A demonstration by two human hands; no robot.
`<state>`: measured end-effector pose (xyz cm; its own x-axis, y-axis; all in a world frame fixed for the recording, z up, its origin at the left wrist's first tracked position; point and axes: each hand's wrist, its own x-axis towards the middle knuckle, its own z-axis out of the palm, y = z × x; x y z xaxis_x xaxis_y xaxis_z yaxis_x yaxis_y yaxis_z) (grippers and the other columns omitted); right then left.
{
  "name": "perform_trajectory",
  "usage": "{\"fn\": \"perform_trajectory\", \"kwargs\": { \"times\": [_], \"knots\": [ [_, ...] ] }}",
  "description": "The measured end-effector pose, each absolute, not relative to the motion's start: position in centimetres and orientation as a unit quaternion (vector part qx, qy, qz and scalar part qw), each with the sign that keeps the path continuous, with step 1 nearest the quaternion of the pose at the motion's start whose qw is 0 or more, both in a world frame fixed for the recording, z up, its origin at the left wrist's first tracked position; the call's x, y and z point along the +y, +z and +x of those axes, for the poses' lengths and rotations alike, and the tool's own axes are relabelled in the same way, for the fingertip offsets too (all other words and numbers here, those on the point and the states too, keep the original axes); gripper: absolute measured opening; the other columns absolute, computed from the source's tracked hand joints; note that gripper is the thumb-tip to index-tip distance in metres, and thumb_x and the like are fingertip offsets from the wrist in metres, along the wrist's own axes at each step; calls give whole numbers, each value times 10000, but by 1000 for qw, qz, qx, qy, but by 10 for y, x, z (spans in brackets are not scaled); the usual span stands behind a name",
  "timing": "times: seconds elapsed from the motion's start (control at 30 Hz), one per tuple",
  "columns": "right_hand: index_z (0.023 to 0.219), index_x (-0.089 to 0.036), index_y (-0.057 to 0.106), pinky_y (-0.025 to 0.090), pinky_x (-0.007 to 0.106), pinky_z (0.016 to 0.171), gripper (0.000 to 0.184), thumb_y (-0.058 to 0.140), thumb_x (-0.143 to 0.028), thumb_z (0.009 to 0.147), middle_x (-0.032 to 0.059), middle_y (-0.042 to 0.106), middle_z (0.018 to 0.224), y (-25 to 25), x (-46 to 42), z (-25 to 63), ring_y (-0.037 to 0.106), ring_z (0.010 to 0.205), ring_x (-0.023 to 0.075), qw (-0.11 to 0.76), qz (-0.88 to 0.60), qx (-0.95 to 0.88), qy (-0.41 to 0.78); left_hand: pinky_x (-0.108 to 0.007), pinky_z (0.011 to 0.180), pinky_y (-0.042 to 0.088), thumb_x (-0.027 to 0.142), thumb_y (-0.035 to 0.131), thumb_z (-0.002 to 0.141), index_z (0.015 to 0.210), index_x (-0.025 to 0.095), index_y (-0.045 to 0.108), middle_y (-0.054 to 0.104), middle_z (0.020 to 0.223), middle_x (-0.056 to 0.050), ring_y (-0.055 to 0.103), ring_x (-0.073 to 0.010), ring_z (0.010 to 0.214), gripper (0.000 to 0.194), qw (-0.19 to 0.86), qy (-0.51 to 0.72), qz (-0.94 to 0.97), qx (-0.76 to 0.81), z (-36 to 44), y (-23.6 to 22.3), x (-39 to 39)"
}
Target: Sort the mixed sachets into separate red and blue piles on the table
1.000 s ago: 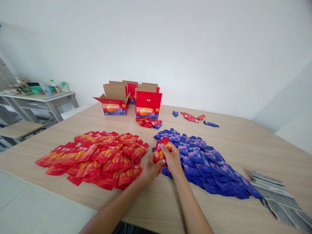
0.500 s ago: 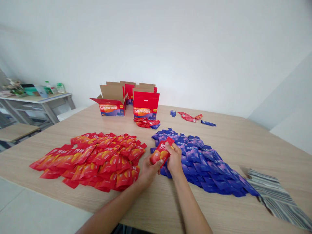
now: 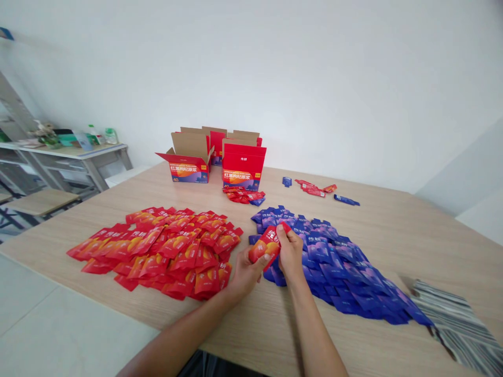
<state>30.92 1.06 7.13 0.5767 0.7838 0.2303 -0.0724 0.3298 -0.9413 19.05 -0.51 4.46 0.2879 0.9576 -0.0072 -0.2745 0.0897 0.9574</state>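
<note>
Between both hands I hold a red pouch (image 3: 264, 245) with orange fruit and white lettering on its front. My left hand (image 3: 248, 271) grips its lower left end, thumb across the front. My right hand (image 3: 291, 250) pinches the upper right end, covering that corner. Whether more than one pouch is in my hands I cannot tell. To the left spreads a heap of red pouches (image 3: 173, 248). Right beside and behind my right hand lies a heap of blue pouches (image 3: 346, 272).
Open cartons (image 3: 189, 170) and a taller red carton (image 3: 242, 165) stand at the back. A small pile of pouches (image 3: 243, 196) lies before them. Loose red pouches (image 3: 312, 188) and a blue pouch (image 3: 346, 200) are further right. Striped cloth (image 3: 456, 319) lies at the right edge.
The whole view has shifted a little, so things appear further right. Both hands still hold the red pouch; my right fingers cover more of its upper end.
</note>
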Motion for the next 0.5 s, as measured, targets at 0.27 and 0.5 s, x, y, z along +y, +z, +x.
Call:
{"fn": "perform_trajectory", "kwargs": {
  "times": [0.27,0.5],
  "knots": [
    [563,-239,427,286,250,419,663,653,-829,766,-52,427,493,72,10,308,351,466,105,710,-553,-382,210,-222,386,285,853,658,729,711,200,478,447,537,44,359,-74,419,678,606,485,518,360,187,45,-4],
    [577,-242,447,285,263,434,631,659,-801,778,-52,439,509,69,13,307,351,484,111,718,-555,-370,201,-233,519,289,690,626,884,684,167,519,484,645,-6,397,-105,590,571,521,499,584,372,181,39,2]
  ]
}}
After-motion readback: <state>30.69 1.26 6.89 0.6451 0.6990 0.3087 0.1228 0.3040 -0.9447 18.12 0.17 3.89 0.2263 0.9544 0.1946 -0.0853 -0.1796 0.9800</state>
